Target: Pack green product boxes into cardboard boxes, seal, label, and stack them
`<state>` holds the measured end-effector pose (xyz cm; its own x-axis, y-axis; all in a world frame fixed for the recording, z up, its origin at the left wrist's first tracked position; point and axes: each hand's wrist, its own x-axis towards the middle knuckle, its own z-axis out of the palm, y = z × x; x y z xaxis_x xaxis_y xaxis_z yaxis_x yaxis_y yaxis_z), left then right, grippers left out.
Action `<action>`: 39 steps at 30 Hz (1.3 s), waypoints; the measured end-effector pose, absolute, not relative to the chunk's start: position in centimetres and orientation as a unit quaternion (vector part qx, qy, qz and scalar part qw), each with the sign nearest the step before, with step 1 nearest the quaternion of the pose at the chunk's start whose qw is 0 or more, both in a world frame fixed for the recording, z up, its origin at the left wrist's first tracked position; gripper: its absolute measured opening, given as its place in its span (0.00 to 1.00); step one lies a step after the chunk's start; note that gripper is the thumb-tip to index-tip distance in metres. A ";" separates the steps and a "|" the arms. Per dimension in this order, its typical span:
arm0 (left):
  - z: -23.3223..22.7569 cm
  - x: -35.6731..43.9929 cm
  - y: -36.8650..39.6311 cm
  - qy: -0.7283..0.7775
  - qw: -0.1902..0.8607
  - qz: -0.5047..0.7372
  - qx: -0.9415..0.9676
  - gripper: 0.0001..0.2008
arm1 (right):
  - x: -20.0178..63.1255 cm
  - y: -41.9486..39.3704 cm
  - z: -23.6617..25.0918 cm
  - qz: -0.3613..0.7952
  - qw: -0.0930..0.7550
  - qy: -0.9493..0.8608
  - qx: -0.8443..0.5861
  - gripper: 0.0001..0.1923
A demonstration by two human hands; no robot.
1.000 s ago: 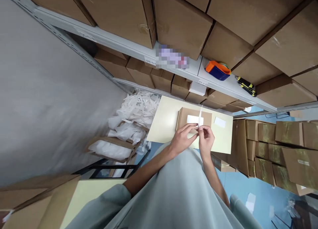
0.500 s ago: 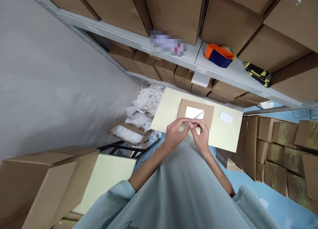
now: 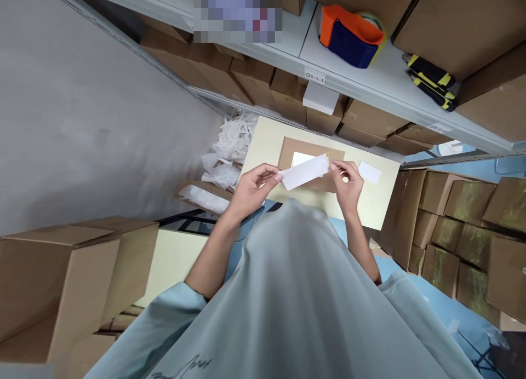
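A white strip of paper [image 3: 304,172] with a small yellow patch at its right corner is stretched between my two hands. My left hand [image 3: 255,188] pinches its left end between thumb and fingers. At the other end, the thumb and fingertips of my right hand [image 3: 347,183] are closed on the corner. Beneath the strip, a flat brown cardboard box [image 3: 290,147] lies on the pale yellow table [image 3: 263,143], with a white label [image 3: 299,158] on its top partly hidden by the strip. A white card [image 3: 370,172] lies to the right.
Above the table, a grey shelf [image 3: 283,36] bears an orange and blue tape dispenser [image 3: 353,39] and black and yellow utility knives [image 3: 431,83]. White paper scraps [image 3: 238,138] are heaped at left. An open carton [image 3: 92,258] stands near left; stacked boxes [image 3: 452,225] stand at right.
My hands have moved apart, and the paper strip between them now shows its broad side. The view has shifted, with the shelf higher in the picture.
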<state>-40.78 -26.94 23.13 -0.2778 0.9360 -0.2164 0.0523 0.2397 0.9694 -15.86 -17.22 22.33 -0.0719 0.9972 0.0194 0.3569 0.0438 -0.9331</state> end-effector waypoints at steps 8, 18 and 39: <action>23.8 -40.8 -27.3 0.639 0.476 0.413 0.441 0.25 | -15.5 -17.1 20.9 0.424 0.379 -0.634 -0.524 0.13; 16.0 -41.0 -28.7 0.667 0.444 0.448 0.397 0.24 | -15.6 -27.3 19.9 0.348 0.288 -0.821 -0.348 0.08; 5.3 -42.6 -17.5 0.660 0.491 0.365 0.436 0.13 | -13.0 -14.3 7.5 0.474 0.226 -0.601 -0.603 0.18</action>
<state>-42.64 -17.46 5.30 -0.1376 0.9338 -0.3302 0.2169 0.3537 0.9099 -13.03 -14.25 7.49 -0.1706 0.9385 -0.3002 0.5103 -0.1764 -0.8417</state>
